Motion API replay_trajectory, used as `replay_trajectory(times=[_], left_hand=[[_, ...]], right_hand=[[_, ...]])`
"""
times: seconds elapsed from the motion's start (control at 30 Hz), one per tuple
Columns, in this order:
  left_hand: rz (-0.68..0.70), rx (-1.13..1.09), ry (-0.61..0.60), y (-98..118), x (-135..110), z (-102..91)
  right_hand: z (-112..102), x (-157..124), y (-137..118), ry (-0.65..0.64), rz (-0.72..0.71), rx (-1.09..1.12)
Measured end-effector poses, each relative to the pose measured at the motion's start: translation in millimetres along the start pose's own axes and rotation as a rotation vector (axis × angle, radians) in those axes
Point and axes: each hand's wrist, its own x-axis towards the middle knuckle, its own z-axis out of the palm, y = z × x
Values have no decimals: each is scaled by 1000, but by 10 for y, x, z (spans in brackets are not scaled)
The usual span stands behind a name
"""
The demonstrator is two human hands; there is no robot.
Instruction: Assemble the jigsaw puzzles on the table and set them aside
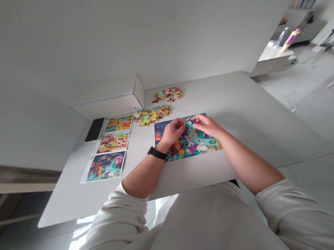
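Observation:
A nearly filled jigsaw puzzle (196,141) lies flat on the table in front of me, with white rabbits and plants on a blue-green ground. My left hand (173,133) rests over its upper left part, fingers curled and thumb bent inward; whatever they hold, if anything, is too small to make out. Over the upper right part is my right hand (207,125), its thumb and index finger closed about a small pale puzzle piece (189,122). The fingertips of both hands nearly meet there. The picture beneath the hands is hidden.
Behind the puzzle are a pile of yellowish loose pieces (152,115) and a reddish pile (168,94). At left lie printed picture sheets (106,166) and a black phone (95,129). A white box (109,94) stands against the wall.

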Motion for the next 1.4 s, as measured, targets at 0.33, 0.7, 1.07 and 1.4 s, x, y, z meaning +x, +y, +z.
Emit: replay_trajectory(times=[0.33,0.7,1.07,1.4], left_hand=[[97,213,-70,82,-40,4],[115,265,-167,83,-33,-15],[229,351,-177,68,-21,1],[236,445,-207,12,-28,12]], right_hand=[[41,-41,43,-35,-64,-318],[1,-72,-52,-20,-49,-478],[-14,-80,-46,-21,-125,-786],[28,-95,-17,-30,-119,-866]])
